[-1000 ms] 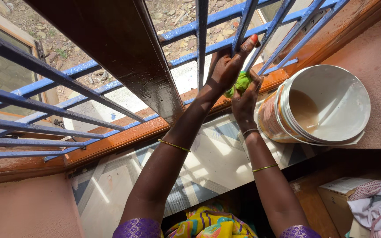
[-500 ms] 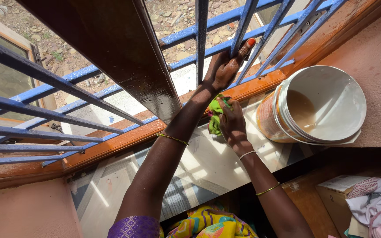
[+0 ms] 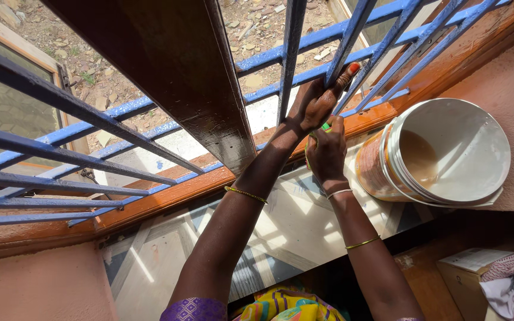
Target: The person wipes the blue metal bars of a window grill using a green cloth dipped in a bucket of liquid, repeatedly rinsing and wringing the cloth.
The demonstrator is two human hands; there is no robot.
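Left hand [image 3: 319, 101] gripping blue bar [image 3: 343, 44], right hand [image 3: 327, 151] clutching green cloth [image 3: 325, 126]

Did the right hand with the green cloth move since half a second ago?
Yes. The right hand carried the green cloth up from the tiled sill toward the orange window frame, close under the left hand.

right hand [image 3: 326, 151] raised back to sill edge, green cloth [image 3: 326, 126] now mostly hidden

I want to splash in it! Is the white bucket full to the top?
No, the white bucket lies tipped on its side on the sill, with only a little murky brown water pooled low inside.
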